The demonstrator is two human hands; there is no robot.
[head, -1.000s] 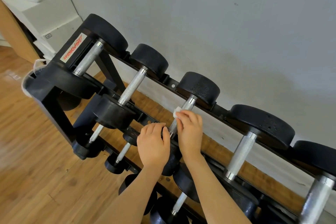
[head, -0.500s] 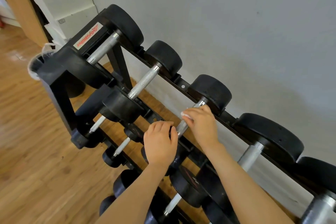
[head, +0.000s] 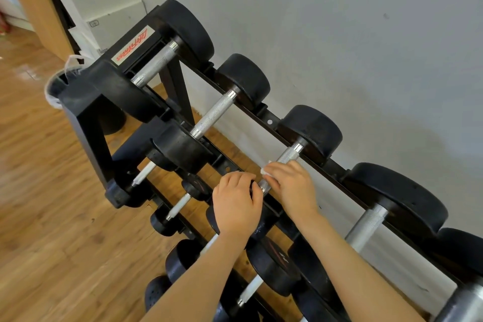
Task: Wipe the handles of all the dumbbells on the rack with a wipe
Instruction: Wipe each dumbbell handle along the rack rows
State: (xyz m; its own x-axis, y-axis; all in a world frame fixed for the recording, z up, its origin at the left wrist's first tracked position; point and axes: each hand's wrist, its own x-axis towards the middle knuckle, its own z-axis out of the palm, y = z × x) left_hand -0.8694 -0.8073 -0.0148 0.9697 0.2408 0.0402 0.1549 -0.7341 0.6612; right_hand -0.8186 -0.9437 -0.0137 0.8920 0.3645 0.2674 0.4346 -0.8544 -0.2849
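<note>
Open gaps between neighbouring handles along the top tier of the rack [head: 264, 112], wide enough for a hand. Blocked behind by the wall [head: 339, 34], below by lower-tier dumbbells [head: 271, 269]. Bare wooden floor [head: 52, 217] left of the rack, except for a lined bin [head: 56, 86] touching its end.

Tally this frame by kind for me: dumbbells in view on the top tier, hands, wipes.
Top-tier dumbbells: 5
Hands: 2, left hand and right hand
Wipe: 1
Total: 8
</note>
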